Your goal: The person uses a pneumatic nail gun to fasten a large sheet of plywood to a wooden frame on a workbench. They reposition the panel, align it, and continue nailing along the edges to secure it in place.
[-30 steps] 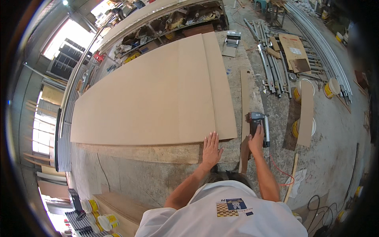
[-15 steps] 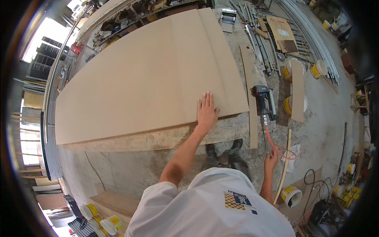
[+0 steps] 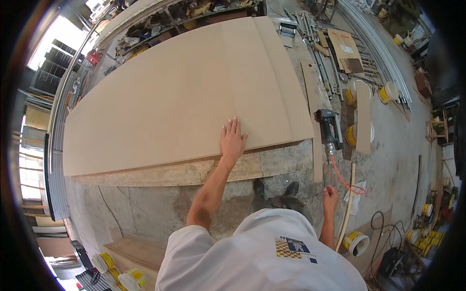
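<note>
I have the left grip (image 3: 233, 141) spread flat, palm down, on the large beige board (image 3: 184, 102), near its front edge. The fingers lie straight and close together, pointing away from the body, with the thumb a little out to the side; the hand presses on the surface and has hold of nothing. The wrist crosses the board's front edge.

The right grip (image 3: 330, 195) hangs lower, in front of the worktop (image 3: 213, 169), well apart from the left one. I read its fingers as bent in toward the palm, roughly half closed, but from here I cannot tell whether anything thin is pinched between them.

The large board lies across the worktop, which shows as a bare band along the front. Along its right side I make out the border of a second board (image 3: 286, 82) beneath it. Just beside that I see a narrow strip (image 3: 314, 131) lying lengthwise, its near end close to the right grip. A dark nail gun (image 3: 329, 121) lies just right of the strip, untouched, and an orange hose (image 3: 345, 183) runs from it toward me. A wooden stick (image 3: 348, 208) stands out right of the right grip, near a white bucket (image 3: 357, 242).
</note>
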The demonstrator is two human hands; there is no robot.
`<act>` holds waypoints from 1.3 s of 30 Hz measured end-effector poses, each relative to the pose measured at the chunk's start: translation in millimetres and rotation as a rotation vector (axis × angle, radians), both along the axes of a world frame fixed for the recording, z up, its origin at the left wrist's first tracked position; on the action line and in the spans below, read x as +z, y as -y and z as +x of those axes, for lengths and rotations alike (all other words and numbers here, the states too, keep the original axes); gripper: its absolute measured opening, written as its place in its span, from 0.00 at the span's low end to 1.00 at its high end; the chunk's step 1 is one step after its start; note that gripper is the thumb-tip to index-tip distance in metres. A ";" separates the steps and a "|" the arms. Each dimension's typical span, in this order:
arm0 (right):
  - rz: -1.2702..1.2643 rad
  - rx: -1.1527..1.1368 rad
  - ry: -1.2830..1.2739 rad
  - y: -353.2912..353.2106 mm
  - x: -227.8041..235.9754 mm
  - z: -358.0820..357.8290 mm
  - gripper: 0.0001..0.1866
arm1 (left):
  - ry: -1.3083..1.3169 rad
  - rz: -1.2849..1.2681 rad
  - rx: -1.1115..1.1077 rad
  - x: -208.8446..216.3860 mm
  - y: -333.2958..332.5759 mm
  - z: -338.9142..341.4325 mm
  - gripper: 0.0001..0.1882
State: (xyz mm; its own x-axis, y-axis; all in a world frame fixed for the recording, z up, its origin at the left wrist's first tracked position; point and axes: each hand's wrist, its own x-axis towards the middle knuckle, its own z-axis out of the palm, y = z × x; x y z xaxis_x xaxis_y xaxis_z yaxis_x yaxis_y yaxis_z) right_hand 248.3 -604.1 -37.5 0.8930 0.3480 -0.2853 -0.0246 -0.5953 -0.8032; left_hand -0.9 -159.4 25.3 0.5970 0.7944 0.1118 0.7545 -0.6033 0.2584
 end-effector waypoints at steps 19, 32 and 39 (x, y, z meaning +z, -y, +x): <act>0.159 0.144 -0.225 164.4 -58.2 140.6 0.18 | 0.008 0.080 0.244 -14.9 157.8 47.7 0.36; 0.016 -0.081 -0.270 374.1 -64.9 277.3 0.16 | -0.140 -0.071 0.411 -8.8 172.0 154.8 0.44; 0.057 0.000 -0.242 324.9 -78.9 310.6 0.15 | -0.086 -0.133 0.410 -17.6 153.7 163.8 0.41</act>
